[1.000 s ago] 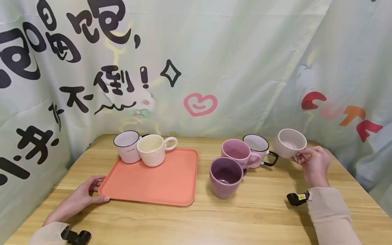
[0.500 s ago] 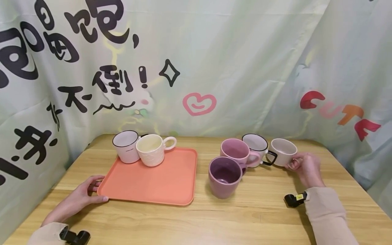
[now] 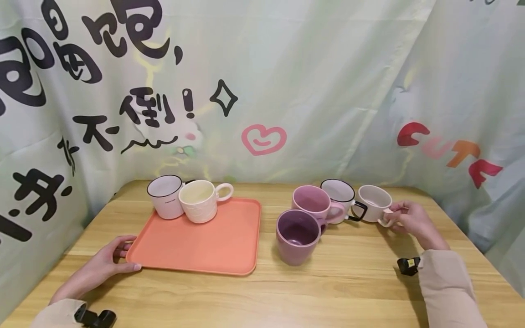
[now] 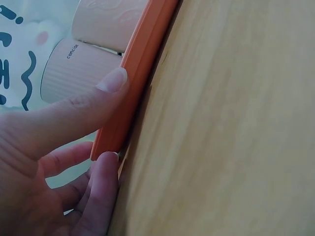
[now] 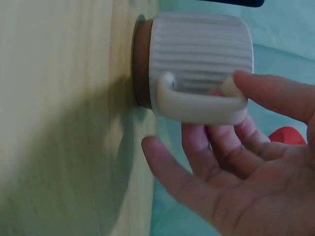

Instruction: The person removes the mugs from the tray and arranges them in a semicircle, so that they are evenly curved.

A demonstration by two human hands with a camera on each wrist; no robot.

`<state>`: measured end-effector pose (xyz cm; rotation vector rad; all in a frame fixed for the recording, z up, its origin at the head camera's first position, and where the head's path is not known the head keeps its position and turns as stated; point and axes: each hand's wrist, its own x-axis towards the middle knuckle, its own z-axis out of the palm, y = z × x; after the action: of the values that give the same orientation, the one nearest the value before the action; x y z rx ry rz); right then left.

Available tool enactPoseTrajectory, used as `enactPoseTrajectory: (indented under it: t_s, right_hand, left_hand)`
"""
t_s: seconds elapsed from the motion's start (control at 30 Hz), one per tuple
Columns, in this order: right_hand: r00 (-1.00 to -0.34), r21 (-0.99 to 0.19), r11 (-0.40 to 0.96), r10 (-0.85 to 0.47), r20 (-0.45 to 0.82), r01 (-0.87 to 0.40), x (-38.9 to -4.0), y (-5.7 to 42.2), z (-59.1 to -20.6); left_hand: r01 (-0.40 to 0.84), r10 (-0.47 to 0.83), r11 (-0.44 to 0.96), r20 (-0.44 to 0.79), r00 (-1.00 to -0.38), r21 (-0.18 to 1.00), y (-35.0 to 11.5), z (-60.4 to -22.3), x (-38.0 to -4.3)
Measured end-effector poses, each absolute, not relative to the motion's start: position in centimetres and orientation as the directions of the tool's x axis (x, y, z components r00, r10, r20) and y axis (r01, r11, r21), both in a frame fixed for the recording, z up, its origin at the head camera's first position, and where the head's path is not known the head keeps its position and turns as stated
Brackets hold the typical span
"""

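Note:
At the far right of the table a ribbed off-white mug (image 3: 372, 205) stands upright. Its handle is turned toward my right hand (image 3: 414, 221). In the right wrist view my thumb lies on the upper end of the mug handle (image 5: 204, 108), and a fingertip shows inside the loop. The little finger sticks out free. My left hand (image 3: 108, 258) holds the near left corner of an orange tray (image 3: 201, 248), thumb on the rim and fingers at the side and below. On the tray's back left, a cream mug (image 3: 198, 205) stands beside a black-rimmed pinkish-white mug (image 3: 165, 200).
Left of the ribbed mug cluster a black-rimmed white mug (image 3: 338, 196) with a black handle, a pink mug (image 3: 311, 200) and a dark purple mug (image 3: 297, 246). They stand on the wooden table (image 3: 328, 296). A printed cloth (image 3: 311, 91) hangs behind.
The ribbed mug has come down from a tilted, raised position to stand upright beside the black-rimmed white mug. My right hand has shifted on its handle. The left hand stays on the tray.

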<state>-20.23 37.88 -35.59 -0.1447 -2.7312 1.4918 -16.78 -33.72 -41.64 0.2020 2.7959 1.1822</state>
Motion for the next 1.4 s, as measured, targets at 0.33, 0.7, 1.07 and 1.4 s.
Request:
enactPoseTrajectory:
  t_s: [0.33, 0.7, 1.07, 1.4]
  right_hand:
    - [-0.999, -0.813, 0.581, -0.001, 0.044, -0.037, -20.1, 37.2, -35.9]
    - [-1.0, -0.84, 0.541, -0.02, 0.019, -0.027, -20.2, 37.3, -36.2]
    - [-0.997, -0.839, 0.543, -0.072, -0.005, -0.035, -19.9, 38.4, -35.3]
    - [-0.999, -0.821, 0.57, 0.012, 0.051, -0.035, -21.1, 38.7, -32.9]
  left_hand:
    - [0.063, 0.162, 0.68, -0.067, -0.984, 0.73, -34.0, -41.8, -17.0]
    - [0.052, 0.153, 0.67, -0.069, -0.986, 0.741, -34.1, -42.2, -17.0]
    - [0.085, 0.17, 0.645, -0.033, -0.985, 0.759, -34.0, -42.2, -16.9]
    - [0.087, 0.164, 0.635, -0.023, -0.986, 0.768, -33.8, -42.1, -16.5]
